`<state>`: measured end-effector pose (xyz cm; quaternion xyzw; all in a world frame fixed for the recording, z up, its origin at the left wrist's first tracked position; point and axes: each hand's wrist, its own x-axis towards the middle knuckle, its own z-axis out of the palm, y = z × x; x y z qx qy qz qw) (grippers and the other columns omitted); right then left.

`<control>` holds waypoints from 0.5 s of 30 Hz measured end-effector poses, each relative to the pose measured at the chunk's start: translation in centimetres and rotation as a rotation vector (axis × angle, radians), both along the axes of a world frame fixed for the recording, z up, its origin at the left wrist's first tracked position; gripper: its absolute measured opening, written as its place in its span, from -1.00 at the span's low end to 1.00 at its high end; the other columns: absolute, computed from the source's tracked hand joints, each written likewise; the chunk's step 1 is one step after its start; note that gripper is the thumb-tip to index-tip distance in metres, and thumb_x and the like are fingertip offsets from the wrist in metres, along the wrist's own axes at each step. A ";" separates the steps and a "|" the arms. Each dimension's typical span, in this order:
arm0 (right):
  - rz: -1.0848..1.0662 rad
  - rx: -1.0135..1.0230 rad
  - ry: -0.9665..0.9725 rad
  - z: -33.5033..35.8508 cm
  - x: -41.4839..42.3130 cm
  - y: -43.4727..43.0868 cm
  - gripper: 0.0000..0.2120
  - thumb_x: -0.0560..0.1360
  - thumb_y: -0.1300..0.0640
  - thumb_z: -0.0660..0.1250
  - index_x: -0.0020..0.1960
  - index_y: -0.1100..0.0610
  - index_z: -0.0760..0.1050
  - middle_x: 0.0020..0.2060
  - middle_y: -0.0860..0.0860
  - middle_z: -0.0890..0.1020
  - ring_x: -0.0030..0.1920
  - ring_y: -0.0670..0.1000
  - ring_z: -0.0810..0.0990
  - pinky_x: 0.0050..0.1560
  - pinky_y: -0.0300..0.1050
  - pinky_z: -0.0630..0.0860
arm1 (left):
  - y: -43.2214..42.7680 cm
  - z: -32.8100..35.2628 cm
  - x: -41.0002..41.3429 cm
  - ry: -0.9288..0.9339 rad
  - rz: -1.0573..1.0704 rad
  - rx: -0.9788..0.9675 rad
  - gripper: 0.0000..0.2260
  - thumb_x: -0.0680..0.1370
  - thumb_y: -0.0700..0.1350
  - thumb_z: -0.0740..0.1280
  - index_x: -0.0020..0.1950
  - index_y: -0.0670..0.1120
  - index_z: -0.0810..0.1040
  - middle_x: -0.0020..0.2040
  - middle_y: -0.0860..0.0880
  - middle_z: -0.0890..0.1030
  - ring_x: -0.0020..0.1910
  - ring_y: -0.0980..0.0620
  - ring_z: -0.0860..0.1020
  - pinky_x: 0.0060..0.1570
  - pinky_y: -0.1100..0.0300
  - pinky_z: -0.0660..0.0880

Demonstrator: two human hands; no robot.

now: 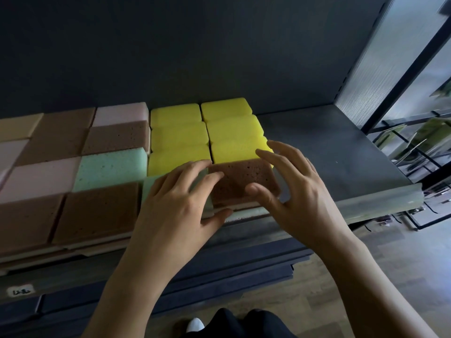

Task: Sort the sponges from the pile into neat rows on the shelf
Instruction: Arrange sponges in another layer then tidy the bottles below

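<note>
The left grip [175,203] and right grip [300,191] are spread wide. Both touch the brown sponge [244,176] mid-frame, below the yellow sponges [234,130].

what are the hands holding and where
Nothing is gripped: the left hand rests on the left edge of the brown sponge; the right hand spreads open over its right side.
</note>
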<state>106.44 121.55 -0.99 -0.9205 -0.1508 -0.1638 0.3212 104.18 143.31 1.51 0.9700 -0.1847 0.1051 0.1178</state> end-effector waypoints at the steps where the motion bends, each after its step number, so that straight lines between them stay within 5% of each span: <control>1: -0.005 -0.004 0.029 0.2 0.4 -0.1 -0.30 0.48 -0.43 0.14 0.44 0.00 0.39 0.46 -0.03 0.34 0.42 0.06 0.37 0.29 0.00 0.44 | -0.1 0.1 0.0 -0.001 0.005 0.001 -0.48 0.43 0.14 0.36 0.34 -0.06 0.51 0.37 -0.01 0.45 0.33 -0.05 0.44 0.30 0.08 0.32; 7: 0.023 0.023 0.182 0.4 2.0 -0.1 -0.23 0.42 -0.51 0.08 0.49 -0.09 0.29 0.50 -0.12 0.27 0.33 -0.13 0.42 0.17 -0.23 0.39 | -0.4 0.2 0.3 0.014 0.013 -0.003 -0.50 0.42 0.13 0.38 0.30 -0.05 0.54 0.35 0.00 0.48 0.28 -0.04 0.49 0.25 0.13 0.32; 15: 0.082 0.044 0.193 0.2 2.2 0.1 -0.24 0.43 -0.51 0.06 0.46 -0.08 0.33 0.44 -0.14 0.35 0.33 -0.15 0.41 0.17 -0.31 0.39 | -0.3 0.2 0.4 0.039 0.011 -0.010 -0.50 0.42 0.13 0.37 0.31 -0.04 0.53 0.35 0.01 0.48 0.25 -0.03 0.51 0.24 0.14 0.34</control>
